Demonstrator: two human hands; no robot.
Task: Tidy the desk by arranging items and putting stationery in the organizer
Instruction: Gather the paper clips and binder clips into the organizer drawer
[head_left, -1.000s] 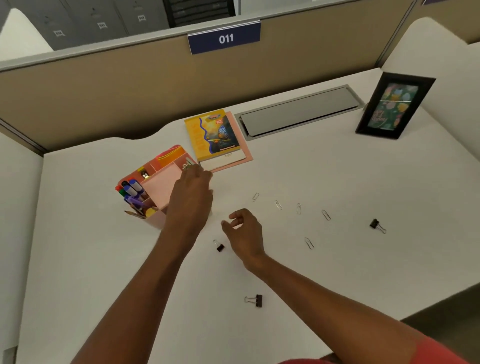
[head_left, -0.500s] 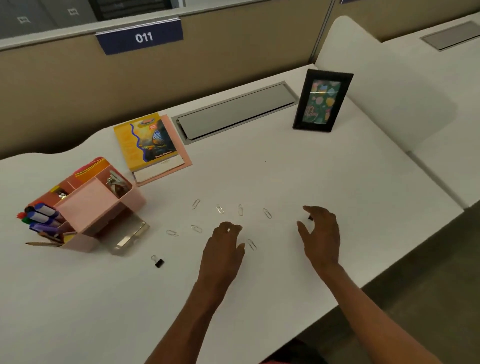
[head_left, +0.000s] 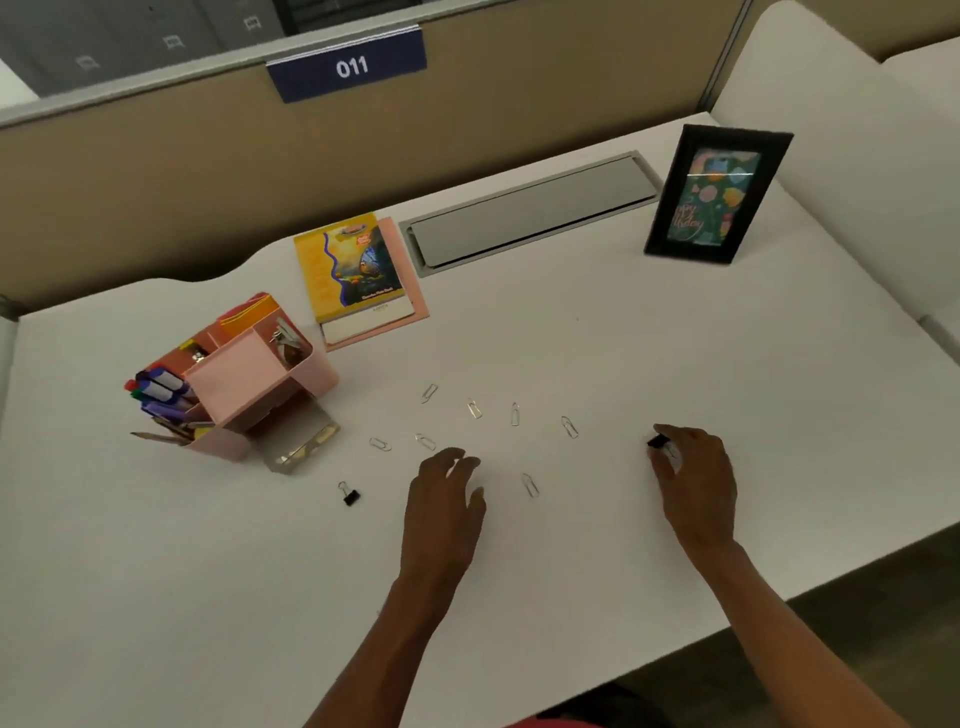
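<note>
The pink desk organizer (head_left: 254, 384) stands at the left with markers (head_left: 156, 389) and clips in its compartments. Several silver paper clips (head_left: 514, 414) lie scattered in the middle of the white desk (head_left: 571, 332). One black binder clip (head_left: 350, 493) lies left of my left hand (head_left: 447, 499), which rests flat with fingers apart and holds nothing. Further right, my right hand (head_left: 696, 483) pinches a second black binder clip (head_left: 658, 441) between thumb and fingers at desk level.
A yellow notebook (head_left: 353, 270) lies on a pink sheet behind the organizer. A grey cable hatch (head_left: 530, 213) sits at the back, with a black photo frame (head_left: 717, 192) upright at the back right. A shiny metal piece (head_left: 301, 436) lies against the organizer. The desk's front edge runs close by on the right.
My left hand left the organizer and came down onto the desk among the paper clips. My right hand reached right and closed its fingers on the black binder clip.
</note>
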